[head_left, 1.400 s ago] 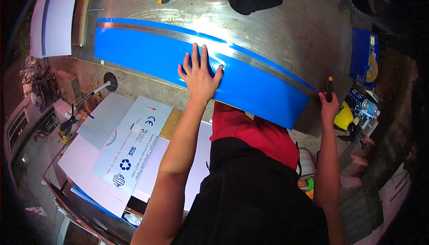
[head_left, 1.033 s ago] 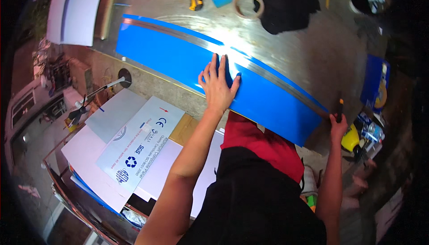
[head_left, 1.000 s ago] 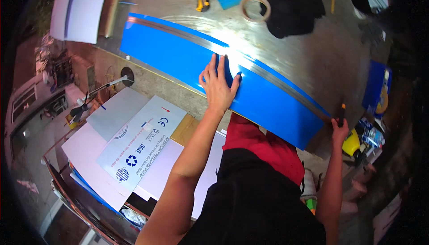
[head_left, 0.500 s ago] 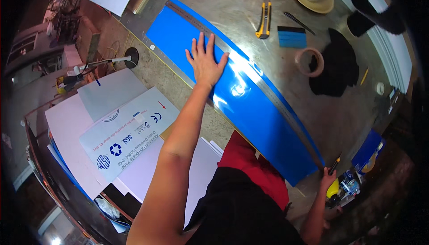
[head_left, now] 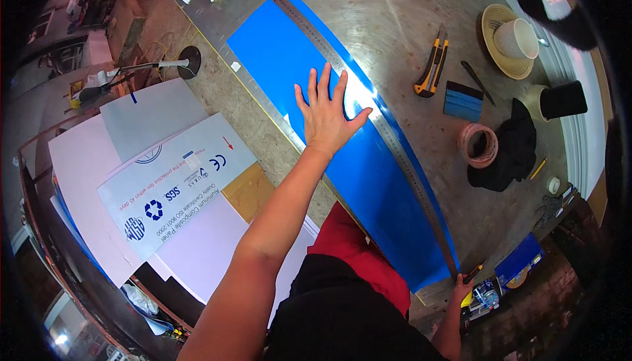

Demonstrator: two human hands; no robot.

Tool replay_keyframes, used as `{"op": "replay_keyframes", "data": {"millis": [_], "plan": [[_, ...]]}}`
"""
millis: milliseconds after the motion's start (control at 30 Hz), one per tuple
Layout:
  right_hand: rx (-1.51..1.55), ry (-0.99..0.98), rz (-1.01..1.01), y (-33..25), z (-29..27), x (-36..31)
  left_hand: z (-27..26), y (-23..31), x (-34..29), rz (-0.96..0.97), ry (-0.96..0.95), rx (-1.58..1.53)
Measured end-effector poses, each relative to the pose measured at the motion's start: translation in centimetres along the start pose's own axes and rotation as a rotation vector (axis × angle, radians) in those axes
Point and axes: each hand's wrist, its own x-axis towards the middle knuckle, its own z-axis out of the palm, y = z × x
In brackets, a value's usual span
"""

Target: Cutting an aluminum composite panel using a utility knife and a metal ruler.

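Observation:
A long blue sheet (head_left: 375, 203) lies slantwise along the table's near edge, and a steel ruler (head_left: 409, 163) runs along its far side. My left hand (head_left: 329, 118) presses flat on the sheet with fingers spread, the fingertips and thumb at the ruler. At the sheet's lower right end, my right hand (head_left: 462, 286) is closed around a slim dark tool with an orange part (head_left: 473, 273), close to the ruler's end. The tool's working tip and most of the right fingers are too small to make out.
Beyond the sheet lie a yellow-and-black utility knife (head_left: 432, 64), a blue squeegee (head_left: 463, 101), a tape roll (head_left: 478, 145), a black cloth (head_left: 510, 157) and a cup (head_left: 515, 38) on a saucer. Printed panels (head_left: 178, 183) are stacked at left, beside a round black lamp base (head_left: 189, 62).
The whole view has shifted, so the table things appear lower and farther right. Both hands keep about the same places on the sheet and ruler.

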Motion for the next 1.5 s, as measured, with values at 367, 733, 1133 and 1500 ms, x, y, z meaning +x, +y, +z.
{"op": "replay_keyframes", "data": {"millis": [367,733,1133,1500], "plan": [[-0.088,-0.086,-0.100,-0.2,-2.3,-0.1,0.4,0.3,0.1,0.011,0.023,-0.021],[-0.137,-0.113,0.026,0.4,-1.8,0.0,0.8,0.0,0.2,0.034,0.076,0.032],[-0.047,-0.045,0.034,-0.2,-0.9,-0.4,1.1,-0.1,-0.2,0.055,0.107,0.069],[0.005,-0.095,0.002,-0.8,-1.4,-0.3,1.0,-0.2,-0.1,0.046,0.112,0.028]]}}
